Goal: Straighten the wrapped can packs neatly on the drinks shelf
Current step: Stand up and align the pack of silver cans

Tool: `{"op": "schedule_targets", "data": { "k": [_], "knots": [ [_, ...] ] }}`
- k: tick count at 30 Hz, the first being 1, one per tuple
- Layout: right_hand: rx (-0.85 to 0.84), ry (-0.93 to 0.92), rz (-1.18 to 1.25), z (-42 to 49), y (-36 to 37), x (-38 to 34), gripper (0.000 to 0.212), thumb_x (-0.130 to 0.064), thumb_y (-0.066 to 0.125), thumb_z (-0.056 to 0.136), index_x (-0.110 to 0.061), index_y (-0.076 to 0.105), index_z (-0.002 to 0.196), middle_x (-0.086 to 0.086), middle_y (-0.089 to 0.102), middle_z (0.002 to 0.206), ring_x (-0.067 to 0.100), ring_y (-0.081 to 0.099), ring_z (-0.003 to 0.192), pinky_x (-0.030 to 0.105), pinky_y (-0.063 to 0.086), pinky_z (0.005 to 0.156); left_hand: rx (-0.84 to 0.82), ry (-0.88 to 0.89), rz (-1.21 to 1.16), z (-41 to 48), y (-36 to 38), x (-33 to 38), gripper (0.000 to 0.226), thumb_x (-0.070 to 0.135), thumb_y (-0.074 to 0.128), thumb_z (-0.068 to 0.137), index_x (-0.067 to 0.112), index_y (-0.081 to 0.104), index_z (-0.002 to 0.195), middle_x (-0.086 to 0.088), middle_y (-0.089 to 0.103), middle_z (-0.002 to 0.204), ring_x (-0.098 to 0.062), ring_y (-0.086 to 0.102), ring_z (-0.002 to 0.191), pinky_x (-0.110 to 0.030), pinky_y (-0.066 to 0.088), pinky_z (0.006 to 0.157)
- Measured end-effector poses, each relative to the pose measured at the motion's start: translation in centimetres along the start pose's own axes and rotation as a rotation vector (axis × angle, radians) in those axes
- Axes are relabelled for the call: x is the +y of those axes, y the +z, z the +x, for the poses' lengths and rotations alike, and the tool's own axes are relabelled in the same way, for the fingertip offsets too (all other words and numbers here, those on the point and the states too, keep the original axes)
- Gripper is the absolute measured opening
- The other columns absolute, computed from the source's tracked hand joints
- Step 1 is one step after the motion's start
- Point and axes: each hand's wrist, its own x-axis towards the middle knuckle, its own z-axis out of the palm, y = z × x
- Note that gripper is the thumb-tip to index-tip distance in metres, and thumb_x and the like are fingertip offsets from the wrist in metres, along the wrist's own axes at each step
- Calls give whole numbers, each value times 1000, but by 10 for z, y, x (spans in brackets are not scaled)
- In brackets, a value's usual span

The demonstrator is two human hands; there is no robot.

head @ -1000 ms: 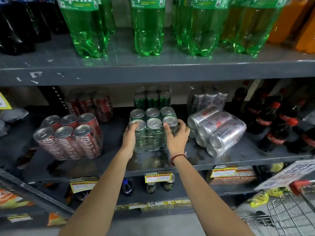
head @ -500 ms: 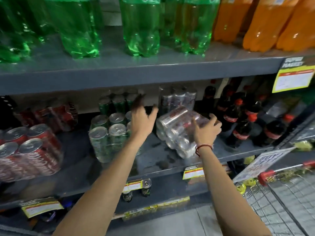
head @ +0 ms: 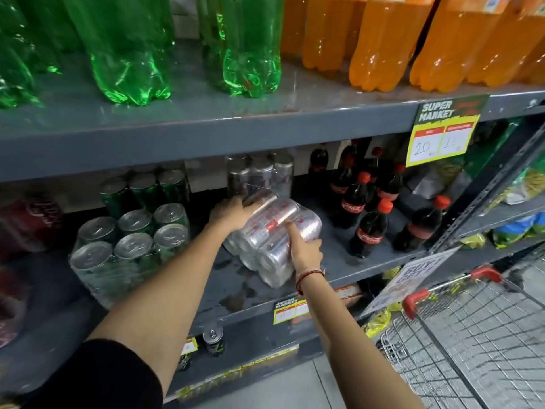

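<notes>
Both hands (head: 233,212) seemingly gripping silver pack (head: 274,234)

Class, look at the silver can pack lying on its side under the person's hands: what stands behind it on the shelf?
Behind the silver can pack stands another wrapped pack of silver cans, upright. Its lower part is hidden by the front pack and the left hand.

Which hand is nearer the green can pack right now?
Left. The left hand grips the far left end of the silver can pack, just right of the green can pack. The right hand holds the silver pack's near right side, farther away.
</notes>
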Motion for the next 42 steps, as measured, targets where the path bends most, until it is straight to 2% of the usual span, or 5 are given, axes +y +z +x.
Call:
{"op": "schedule_targets", "data": {
  "k": [11, 15, 25, 36, 42],
  "knots": [
    [-138, -460, 6, 8, -18, -19, 71, -45, 77, 69, -22, 48, 130, 0, 67, 115, 18, 65, 104, 43, 51, 98, 357, 169, -418, -31, 16, -23, 60, 49, 51, 86, 13, 46, 134, -23, 65, 118, -42, 61, 104, -46, 49, 86],
    [-248, -611, -130, 11, -35, -9, 110, -54, 77, 61, -25, 19, 150, 0, 49, 145, 15, 50, 130, 42, 40, 112, 449, 238, -501, -66, 42, -37, 71, 60, 45, 84, 20, 35, 142, -21, 70, 107, -35, 68, 90, -42, 55, 78],
    [-279, -826, -237, -3, -39, 36, 114, -54, 72, 72, -21, -1, 152, -1, 7, 163, 8, 11, 149, 35, 16, 122, 398, 267, -473, -94, 67, -64, 78, 66, 37, 84, 29, 11, 148, -15, 58, 132, -32, 62, 110, -45, 53, 89],
    [-113, -511, 236, 10, -44, -2, 53, -43, 45, 97, -19, 35, 144, 2, 39, 149, 12, 37, 134, 24, 30, 102, 578, -78, -821, -131, 104, -14, 51, 29, 45, 96, 11, 31, 142, -14, 39, 145, -26, 43, 130, -21, 32, 97],
    [-345, -435, 20, 32, -31, -20, 78, -84, 47, 69, -27, 63, 120, 1, 65, 126, 17, 60, 118, 46, 41, 109, 379, -48, -963, -157, 123, 49, 60, 31, 34, 97, 23, 7, 150, 1, 5, 160, -14, 7, 147, -30, 7, 118]
  ]
}}
